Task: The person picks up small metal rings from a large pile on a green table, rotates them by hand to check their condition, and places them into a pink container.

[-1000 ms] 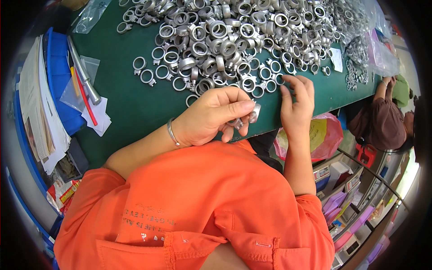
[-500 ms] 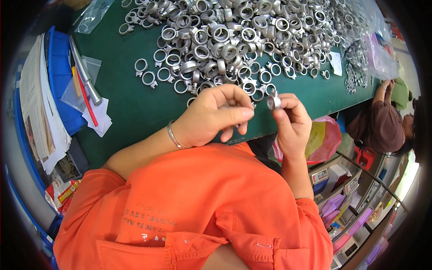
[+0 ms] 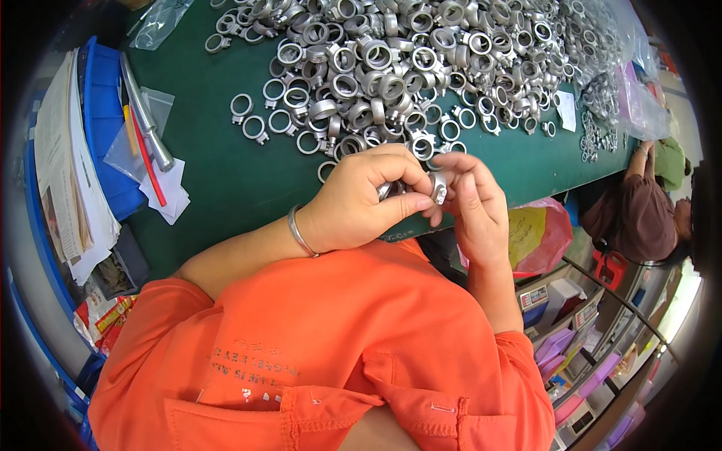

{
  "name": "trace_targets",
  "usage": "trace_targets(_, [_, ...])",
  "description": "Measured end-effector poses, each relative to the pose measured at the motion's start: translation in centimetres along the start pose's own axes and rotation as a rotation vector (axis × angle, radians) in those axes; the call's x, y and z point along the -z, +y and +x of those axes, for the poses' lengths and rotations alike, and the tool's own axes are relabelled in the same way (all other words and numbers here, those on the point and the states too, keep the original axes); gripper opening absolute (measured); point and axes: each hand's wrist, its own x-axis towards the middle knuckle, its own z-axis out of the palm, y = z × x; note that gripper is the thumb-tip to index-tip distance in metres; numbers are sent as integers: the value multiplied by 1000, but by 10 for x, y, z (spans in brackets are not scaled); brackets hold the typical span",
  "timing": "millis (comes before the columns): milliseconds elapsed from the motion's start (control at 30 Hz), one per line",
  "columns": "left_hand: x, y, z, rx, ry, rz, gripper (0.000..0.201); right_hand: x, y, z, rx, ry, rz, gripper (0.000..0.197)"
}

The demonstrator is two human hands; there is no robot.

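My left hand (image 3: 365, 192), with a bangle at its wrist, pinches a small silver metal ring (image 3: 439, 189) between thumb and forefinger. The ring has a stubby lug on its side. Behind the thumb, a second metal ring (image 3: 389, 189) shows partly inside the curled fingers of that hand. Close against the pinched ring, my right hand (image 3: 479, 203) has its thumb raised and its fingers apart, the fingertips a little blurred. Some of its fingers pass behind the ring, so their contact is partly hidden. Just beyond both hands lies a large heap of similar metal rings (image 3: 376, 90).
The heap spreads over a green table (image 3: 218, 173). At left stand a blue bin (image 3: 109, 128) with papers, a red pen (image 3: 148, 161) and a metal rod (image 3: 147, 113). A pink bag (image 3: 545, 237) is below the table edge. Another person (image 3: 635, 218) sits at right.
My right hand has moved left to my left hand, bringing the ring it pinched. That ring is now between my left thumb and forefinger, and my right fingers have loosened.
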Motion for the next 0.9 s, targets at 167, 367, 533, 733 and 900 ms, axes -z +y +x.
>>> trace_targets(167, [-3, 12, 1, 367, 106, -212, 7, 2, 10, 7, 273, -107, 189, 34])
trace_targets(367, [1, 20, 1, 628, 17, -523, 11, -1, 13, 6, 443, -90, 85, 34])
trace_targets(533, [2, 18, 2, 698, 27, -941, 28, -8, -8, 4, 903, -117, -834, 20])
trace_targets(733, [4, 9, -1, 655, -81, -1059, 19, 27, -19, 12, 508, 212, -1210, 19])
trace_targets(900, [2, 15, 1, 658, -17, -925, 9, 39, 8, 18, 481, 202, -1284, 14])
